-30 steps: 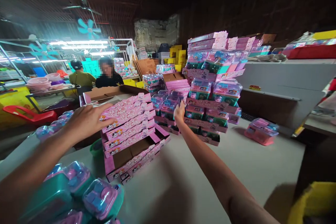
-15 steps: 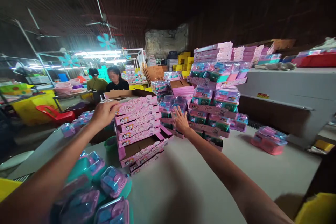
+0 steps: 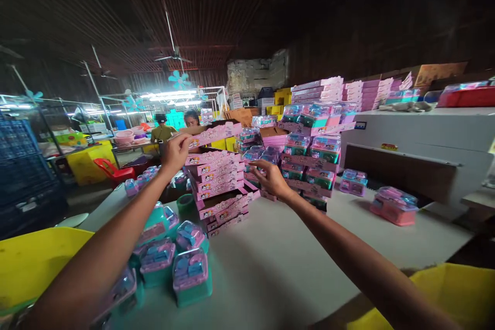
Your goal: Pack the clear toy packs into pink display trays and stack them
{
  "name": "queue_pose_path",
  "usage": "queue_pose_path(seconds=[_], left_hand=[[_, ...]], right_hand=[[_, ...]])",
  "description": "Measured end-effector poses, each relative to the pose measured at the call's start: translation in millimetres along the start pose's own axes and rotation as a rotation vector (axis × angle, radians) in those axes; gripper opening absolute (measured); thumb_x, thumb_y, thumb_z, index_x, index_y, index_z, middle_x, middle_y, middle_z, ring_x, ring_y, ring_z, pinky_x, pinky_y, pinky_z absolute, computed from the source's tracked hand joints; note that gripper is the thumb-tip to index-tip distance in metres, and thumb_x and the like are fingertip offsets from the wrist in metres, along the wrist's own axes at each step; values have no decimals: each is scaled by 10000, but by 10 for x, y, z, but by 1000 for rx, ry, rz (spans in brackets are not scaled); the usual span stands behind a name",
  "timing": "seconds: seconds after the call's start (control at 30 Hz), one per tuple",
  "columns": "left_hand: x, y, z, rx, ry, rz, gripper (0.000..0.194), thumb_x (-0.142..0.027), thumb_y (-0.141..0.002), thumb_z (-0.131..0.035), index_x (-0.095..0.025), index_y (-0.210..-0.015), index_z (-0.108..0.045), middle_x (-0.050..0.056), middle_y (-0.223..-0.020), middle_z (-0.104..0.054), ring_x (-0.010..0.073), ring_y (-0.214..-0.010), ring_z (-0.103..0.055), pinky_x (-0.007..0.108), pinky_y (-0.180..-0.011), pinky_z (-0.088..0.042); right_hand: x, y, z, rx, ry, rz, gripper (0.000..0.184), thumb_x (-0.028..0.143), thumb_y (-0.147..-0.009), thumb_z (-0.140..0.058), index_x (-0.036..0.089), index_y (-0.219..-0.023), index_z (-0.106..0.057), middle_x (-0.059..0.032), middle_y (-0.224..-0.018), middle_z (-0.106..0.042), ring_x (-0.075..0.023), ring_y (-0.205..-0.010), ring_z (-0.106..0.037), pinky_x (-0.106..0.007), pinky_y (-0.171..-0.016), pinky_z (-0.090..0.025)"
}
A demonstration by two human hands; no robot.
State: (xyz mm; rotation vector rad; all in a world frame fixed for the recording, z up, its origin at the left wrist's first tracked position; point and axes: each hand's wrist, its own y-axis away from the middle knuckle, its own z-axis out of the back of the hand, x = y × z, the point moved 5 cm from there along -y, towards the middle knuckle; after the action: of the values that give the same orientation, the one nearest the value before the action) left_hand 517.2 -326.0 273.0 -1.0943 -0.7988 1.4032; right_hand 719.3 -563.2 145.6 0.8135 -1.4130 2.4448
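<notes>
My left hand (image 3: 177, 152) grips the left end of a pink printed cardboard display tray (image 3: 216, 135), which is raised above the others. Beneath it stands a stack of similar pink trays (image 3: 220, 181), the lower ones sitting at uneven angles. My right hand (image 3: 273, 179) hovers just right of that stack with fingers apart, holding nothing. Beyond it are clear-lidded plastic boxes in pink trays (image 3: 296, 167), piled in several layers. Nearer me, left of the stack, sit teal boxes with clear lids (image 3: 192, 276) and pink and blue pieces inside.
Pink boxes (image 3: 394, 205) stand on the white table (image 3: 294, 258) at right. Yellow bins flank the table's near side, one at left (image 3: 42, 252) and one at right (image 3: 460, 294). A grey cabinet (image 3: 417, 131) rises behind. Two people sit in the background near a red chair (image 3: 114, 171).
My left hand has lifted the top tray off the stack. My right hand has drawn back from the boxes toward the stack. The view has turned left.
</notes>
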Motion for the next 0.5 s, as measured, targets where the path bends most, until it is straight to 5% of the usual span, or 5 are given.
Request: queue_pose_path(seconds=[0.13,0.2,0.3,0.4,0.5], left_hand=[[-822,473,449,19,-1,-358,268,-223,-1023,-500,-183,-877,-721,69,-943,-783,221,-947,-707,441,-1060,-521],[-1228,983,605,74,16,-483,244,-120,-1024,-503,-191,-949,-724,44,-983,-785,200,-1005,-705,479,-1192,-440],[-1664,1909,707,186,125,-512,310,-41,-1004,-521,-220,-1142,-733,33,-1106,-786,191,-1190,-673,474,-1296,-335],[-1764,2707,643,250,284,-165,422,-193,-1022,-598,-302,-1426,-656,72,-1545,-602,271,-1531,-445,499,-1312,-315],[-1532,3367,370,235,536,556,663,-427,-1044,-566,-314,-1666,-365,82,-1759,-313,306,-1634,-281,495,-1310,-322]], right_hand=[[367,73,395,-31,-498,-326,751,837,-938,-484,175,-1143,-773,-149,-1114,-809,-330,-1095,-766,-500,-954,-620],[513,266,511,55,-693,-461,803,866,-941,-425,181,-1224,-732,-143,-1071,-813,-329,-1026,-786,-483,-853,-655],[593,808,538,133,-757,-645,599,670,-894,-703,203,-1269,-688,-106,-1004,-821,-301,-930,-798,-420,-793,-672],[502,1545,418,64,-698,-808,555,423,-783,-862,234,-1264,-658,-63,-1028,-820,-261,-898,-790,-363,-790,-668],[389,2248,212,113,-652,-907,608,484,-732,-888,245,-1234,-641,-45,-1041,-810,-256,-911,-779,-364,-798,-662]])
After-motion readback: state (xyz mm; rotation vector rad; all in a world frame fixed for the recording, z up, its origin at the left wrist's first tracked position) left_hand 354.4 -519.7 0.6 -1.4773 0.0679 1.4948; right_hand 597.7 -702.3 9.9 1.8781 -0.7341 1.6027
